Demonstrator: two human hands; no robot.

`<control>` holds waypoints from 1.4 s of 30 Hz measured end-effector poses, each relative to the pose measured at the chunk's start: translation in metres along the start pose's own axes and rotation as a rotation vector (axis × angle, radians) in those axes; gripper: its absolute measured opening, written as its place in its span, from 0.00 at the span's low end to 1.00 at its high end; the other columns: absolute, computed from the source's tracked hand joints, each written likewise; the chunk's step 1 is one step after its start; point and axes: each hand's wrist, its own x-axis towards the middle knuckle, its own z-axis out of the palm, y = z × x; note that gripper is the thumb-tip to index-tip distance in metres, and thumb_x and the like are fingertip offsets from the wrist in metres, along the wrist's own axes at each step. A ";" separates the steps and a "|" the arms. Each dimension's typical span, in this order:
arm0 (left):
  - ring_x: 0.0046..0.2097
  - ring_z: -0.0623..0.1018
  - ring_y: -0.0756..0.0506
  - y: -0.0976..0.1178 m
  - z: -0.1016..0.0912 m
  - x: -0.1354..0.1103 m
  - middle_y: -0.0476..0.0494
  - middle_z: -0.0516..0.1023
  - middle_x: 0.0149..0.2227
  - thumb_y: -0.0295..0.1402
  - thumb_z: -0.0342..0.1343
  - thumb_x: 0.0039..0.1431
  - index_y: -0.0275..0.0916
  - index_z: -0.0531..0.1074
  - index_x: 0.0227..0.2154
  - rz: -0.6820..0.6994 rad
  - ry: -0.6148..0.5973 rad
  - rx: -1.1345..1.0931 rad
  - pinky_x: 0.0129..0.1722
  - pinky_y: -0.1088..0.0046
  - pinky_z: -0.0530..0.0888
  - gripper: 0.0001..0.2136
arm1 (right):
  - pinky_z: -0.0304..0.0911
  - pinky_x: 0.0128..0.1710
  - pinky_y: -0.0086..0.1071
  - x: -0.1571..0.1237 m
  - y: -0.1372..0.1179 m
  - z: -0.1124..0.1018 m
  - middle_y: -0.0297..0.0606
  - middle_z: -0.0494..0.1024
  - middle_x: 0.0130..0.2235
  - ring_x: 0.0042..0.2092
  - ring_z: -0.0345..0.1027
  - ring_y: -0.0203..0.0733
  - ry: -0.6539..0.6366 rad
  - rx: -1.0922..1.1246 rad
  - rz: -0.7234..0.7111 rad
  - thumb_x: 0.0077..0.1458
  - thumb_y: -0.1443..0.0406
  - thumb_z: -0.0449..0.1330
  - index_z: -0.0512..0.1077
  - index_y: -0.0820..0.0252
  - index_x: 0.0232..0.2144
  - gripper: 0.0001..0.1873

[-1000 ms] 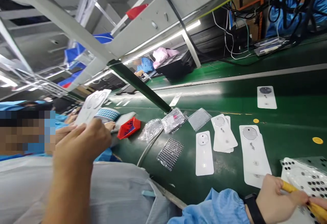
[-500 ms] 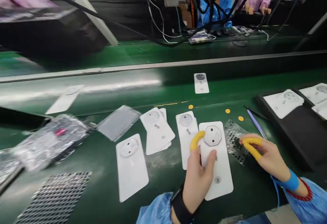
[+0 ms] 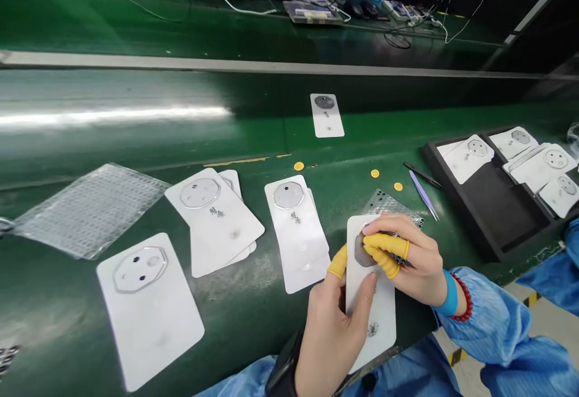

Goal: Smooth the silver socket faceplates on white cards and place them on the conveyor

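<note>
My left hand (image 3: 337, 312) grips a white rectangular panel (image 3: 373, 303) by its lower half, a yellow cot on the thumb. My right hand (image 3: 404, 258) rests on the panel's upper end, its yellow-cotted fingertips pressed together over the octagonal ring there. Whether anything small sits under those fingertips is hidden. A clear sheet dotted with small black parts (image 3: 391, 204) lies just behind the hands on the green belt (image 3: 136, 137).
More white panels lie left of the hands: one stack (image 3: 296, 234), another (image 3: 217, 219), a single one (image 3: 147, 306). A lone panel (image 3: 326, 115) sits farther back. A black tray (image 3: 493, 204) with panels stands right, tweezers (image 3: 423, 183) beside it. Bubble sheet (image 3: 88, 207) at left.
The view swung from a co-worker on the left down to the belt. My right hand moved from the dotted sheet onto the panel's octagonal ring. My left hand kept the panel.
</note>
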 end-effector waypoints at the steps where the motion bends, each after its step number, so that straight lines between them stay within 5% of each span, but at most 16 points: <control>1: 0.40 0.82 0.39 0.000 0.000 -0.001 0.46 0.79 0.27 0.36 0.56 0.58 0.40 0.70 0.44 -0.003 0.008 0.020 0.35 0.67 0.78 0.12 | 0.71 0.43 0.42 -0.001 -0.001 0.000 0.42 0.77 0.40 0.42 0.71 0.43 0.007 -0.002 0.003 0.56 0.76 0.58 0.72 0.59 0.41 0.12; 12: 0.25 0.79 0.43 0.004 0.002 -0.003 0.46 0.78 0.23 0.39 0.56 0.56 0.41 0.69 0.31 -0.116 -0.036 0.024 0.22 0.69 0.75 0.07 | 0.74 0.41 0.39 -0.008 -0.001 -0.007 0.46 0.77 0.43 0.45 0.73 0.44 -0.063 -0.094 -0.042 0.57 0.78 0.54 0.72 0.61 0.46 0.17; 23: 0.28 0.78 0.45 0.013 0.001 -0.004 0.45 0.79 0.29 0.41 0.58 0.56 0.39 0.70 0.40 -0.288 -0.158 -0.262 0.26 0.71 0.77 0.13 | 0.73 0.38 0.38 -0.006 -0.003 -0.010 0.46 0.77 0.43 0.42 0.73 0.42 -0.051 0.020 0.040 0.56 0.76 0.57 0.73 0.62 0.45 0.15; 42: 0.30 0.82 0.41 0.013 0.001 -0.006 0.43 0.82 0.28 0.37 0.59 0.56 0.40 0.71 0.34 -0.245 -0.151 -0.257 0.28 0.69 0.79 0.07 | 0.75 0.46 0.44 -0.010 -0.004 -0.024 0.57 0.76 0.46 0.51 0.71 0.50 -0.294 -0.199 -0.206 0.61 0.71 0.53 0.69 0.71 0.47 0.13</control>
